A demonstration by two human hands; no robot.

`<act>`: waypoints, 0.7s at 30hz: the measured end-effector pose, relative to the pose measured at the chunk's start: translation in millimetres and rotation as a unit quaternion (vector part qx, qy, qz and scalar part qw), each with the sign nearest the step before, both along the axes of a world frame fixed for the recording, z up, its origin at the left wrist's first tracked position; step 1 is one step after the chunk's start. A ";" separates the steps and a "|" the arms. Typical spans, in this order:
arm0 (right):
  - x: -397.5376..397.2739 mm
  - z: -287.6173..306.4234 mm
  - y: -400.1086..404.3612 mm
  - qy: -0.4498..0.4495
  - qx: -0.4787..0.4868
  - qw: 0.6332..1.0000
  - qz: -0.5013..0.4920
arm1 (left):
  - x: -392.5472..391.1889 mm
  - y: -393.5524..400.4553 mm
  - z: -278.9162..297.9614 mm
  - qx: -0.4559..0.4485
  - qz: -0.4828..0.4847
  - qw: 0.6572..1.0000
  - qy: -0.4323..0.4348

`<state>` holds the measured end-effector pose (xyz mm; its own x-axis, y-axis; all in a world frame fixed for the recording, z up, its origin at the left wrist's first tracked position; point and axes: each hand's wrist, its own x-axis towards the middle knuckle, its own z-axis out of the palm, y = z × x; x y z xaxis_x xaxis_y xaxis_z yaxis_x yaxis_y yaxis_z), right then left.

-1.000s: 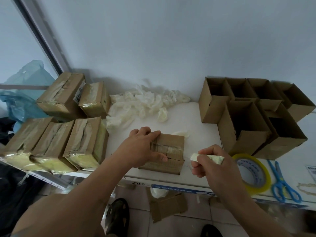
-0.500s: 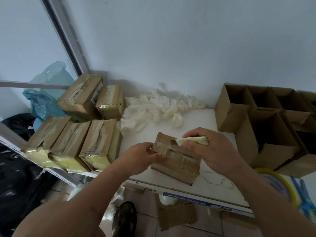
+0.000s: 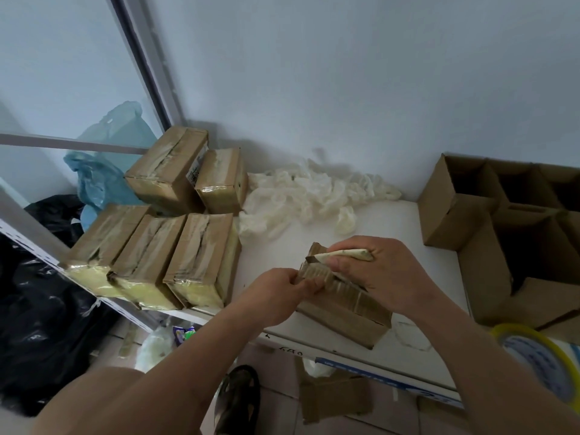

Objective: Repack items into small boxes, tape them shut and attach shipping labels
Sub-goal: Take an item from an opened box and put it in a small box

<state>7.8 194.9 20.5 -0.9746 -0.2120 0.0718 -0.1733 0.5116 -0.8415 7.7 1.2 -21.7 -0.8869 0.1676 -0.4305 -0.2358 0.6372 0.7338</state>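
Resting near the front edge of the white desk, the taped small box is pinched at its left end by the left hand, while the right hand grips a pale cutter against its top.

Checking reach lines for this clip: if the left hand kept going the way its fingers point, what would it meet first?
The left hand already pinches the near end of the taped brown cardboard box; going on, up-right, it would probably push that box toward the right hand.
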 end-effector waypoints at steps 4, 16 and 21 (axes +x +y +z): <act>-1.7 -1.4 1.7 0.011 0.036 0.999 0.011 | 1.9 4.8 1.2 -0.015 0.004 1.000 0.013; 13.5 3.5 23.5 0.032 0.142 0.989 0.014 | 4.4 13.6 6.4 -0.012 0.033 0.999 -0.007; 25.4 5.4 39.2 0.014 0.151 0.988 0.006 | 4.6 17.6 6.6 0.000 0.046 0.999 -0.005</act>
<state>33.2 234.1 25.8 -0.9706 -0.2388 0.0315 -0.2021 0.7365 -0.6456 12.3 18.7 -15.1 -0.8944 0.0857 -0.4389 -0.3000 0.6128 0.7311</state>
